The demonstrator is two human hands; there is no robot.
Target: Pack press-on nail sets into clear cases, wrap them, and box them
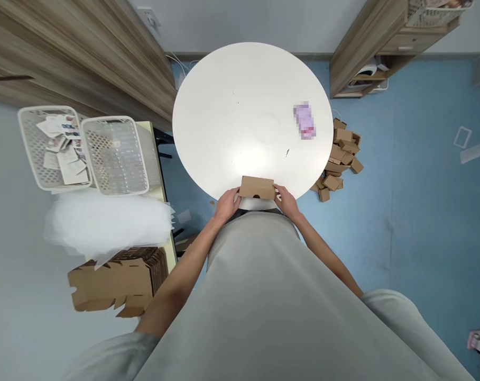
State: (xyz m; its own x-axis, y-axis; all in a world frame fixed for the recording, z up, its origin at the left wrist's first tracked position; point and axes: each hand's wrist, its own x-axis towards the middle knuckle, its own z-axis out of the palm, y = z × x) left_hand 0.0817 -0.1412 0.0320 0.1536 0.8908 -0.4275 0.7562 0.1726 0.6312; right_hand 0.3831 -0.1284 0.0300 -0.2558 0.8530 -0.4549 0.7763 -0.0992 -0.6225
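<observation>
A small brown cardboard box (256, 187) is held at the near edge of the round white table (240, 79), just in front of my body. At its left end, my left hand (227, 205) grips it with the fingers closed on the side. My right hand (286, 201) has the other end between thumb and fingers. A dark half-round notch shows on the box's near edge. Whether anything is inside the box cannot be seen.
A blurred purple item (304, 120) lies on the table's right side. Several small boxes (341, 151) are piled on the floor at right. To the left stand two white baskets (115, 119), white wrapping sheets (109, 219) and stacked flat cardboard (113, 286). A wooden cabinet (367, 42) is at back right.
</observation>
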